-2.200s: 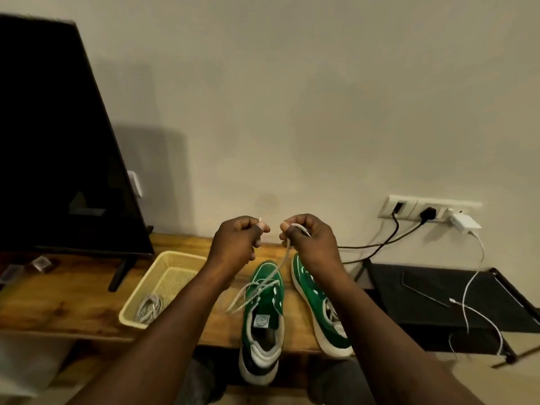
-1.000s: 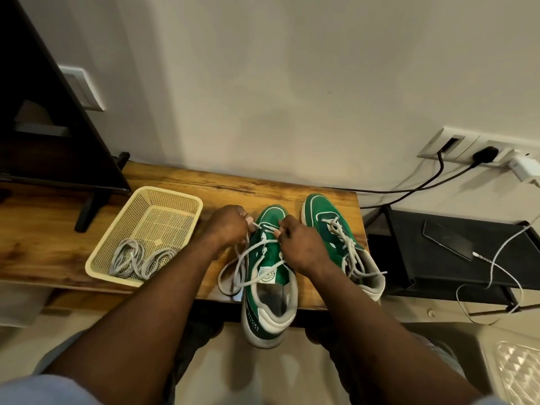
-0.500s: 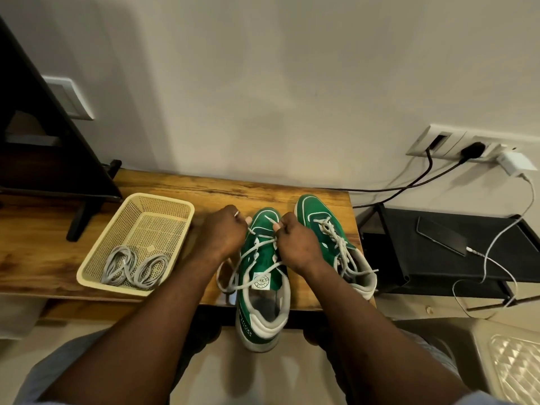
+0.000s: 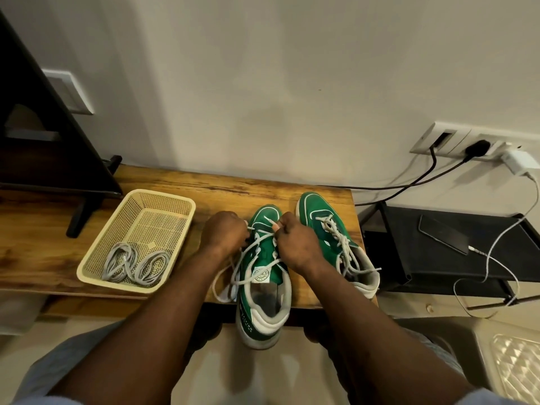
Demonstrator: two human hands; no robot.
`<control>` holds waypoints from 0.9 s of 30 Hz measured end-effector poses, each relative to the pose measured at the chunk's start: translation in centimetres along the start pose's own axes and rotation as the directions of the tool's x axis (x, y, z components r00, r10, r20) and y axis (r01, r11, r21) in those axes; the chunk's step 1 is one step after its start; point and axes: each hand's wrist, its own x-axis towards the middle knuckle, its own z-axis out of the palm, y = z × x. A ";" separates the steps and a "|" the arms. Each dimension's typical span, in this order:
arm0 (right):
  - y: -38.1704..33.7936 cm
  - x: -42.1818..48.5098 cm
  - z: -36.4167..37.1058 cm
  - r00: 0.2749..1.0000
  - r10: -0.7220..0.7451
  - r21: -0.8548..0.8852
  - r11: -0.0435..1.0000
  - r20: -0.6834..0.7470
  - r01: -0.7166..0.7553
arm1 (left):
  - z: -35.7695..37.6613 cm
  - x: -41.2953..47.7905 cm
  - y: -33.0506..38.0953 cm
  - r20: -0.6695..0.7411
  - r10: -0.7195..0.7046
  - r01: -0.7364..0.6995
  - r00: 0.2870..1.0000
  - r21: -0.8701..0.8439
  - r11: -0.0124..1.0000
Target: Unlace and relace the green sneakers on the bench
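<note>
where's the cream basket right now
In the head view the cream basket sits on the wooden bench, left of centre, between the black screen's foot and the left hand pinching a white lace of the nearer sneaker.

I log a home room: brown wooden bench (image 4: pixel 204 185), black flat-screen television (image 4: pixel 43 141), white wall socket panel (image 4: pixel 455 138) with plugs, dark smartphone (image 4: pixel 444 233) plugged in on black low shelf (image 4: pixel 409 226).
</note>
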 end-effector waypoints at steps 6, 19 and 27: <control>-0.2 -0.2 -0.2 1.000 0.014 0.008 1.000 -0.027 -0.014 | -1.0 -0.6 0.4 0.075 -0.010 0.017 0.997 -0.099 0.995; -8.0 -5.7 -9.0 0.948 -0.019 0.816 0.503 -0.318 0.284 | -10.5 -10.6 8.6 -0.133 0.426 -0.447 0.895 -0.249 0.859; -16.7 -10.9 -19.1 0.863 -0.190 0.759 0.413 -0.468 0.503 | -15.3 -19.0 18.4 -0.345 0.643 -0.727 0.683 -0.249 0.639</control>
